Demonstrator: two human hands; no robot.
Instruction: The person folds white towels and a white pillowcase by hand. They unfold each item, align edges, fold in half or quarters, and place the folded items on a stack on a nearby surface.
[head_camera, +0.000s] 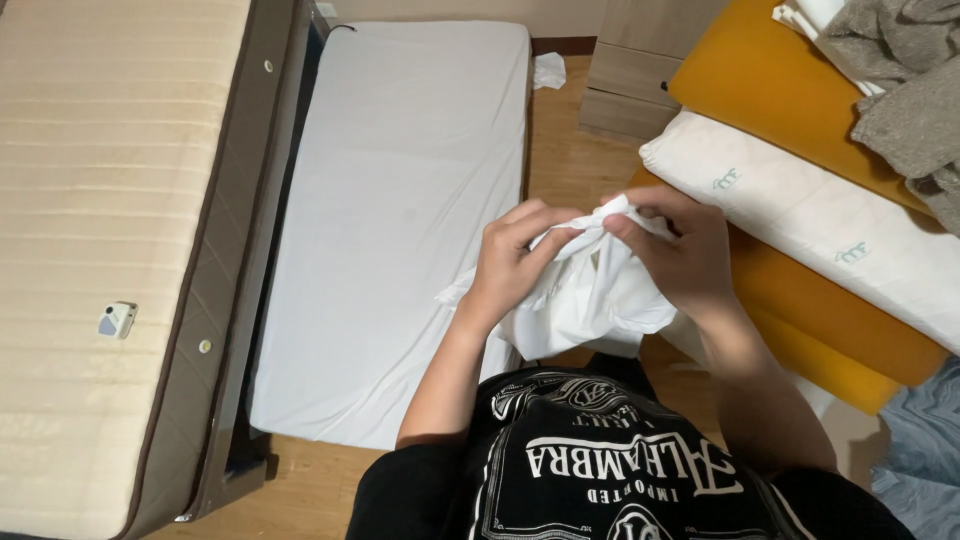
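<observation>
Both my hands grip a bunched white cloth (590, 295) in front of my chest. My left hand (520, 258) pinches its upper edge from the left. My right hand (680, 255) closes on the same edge from the right, fingertips nearly meeting the left hand's. The cloth hangs down in folds between them, over the right edge of a thin white mattress (400, 210) on the floor.
A beige mattress on a brown frame (120, 250) stands at the left, with a small white device (116, 319) on it. At the right lie stacked orange cushions (800, 90), a white pillow (820, 230) and grey clothing (905, 80). A wooden drawer unit (630, 70) stands behind.
</observation>
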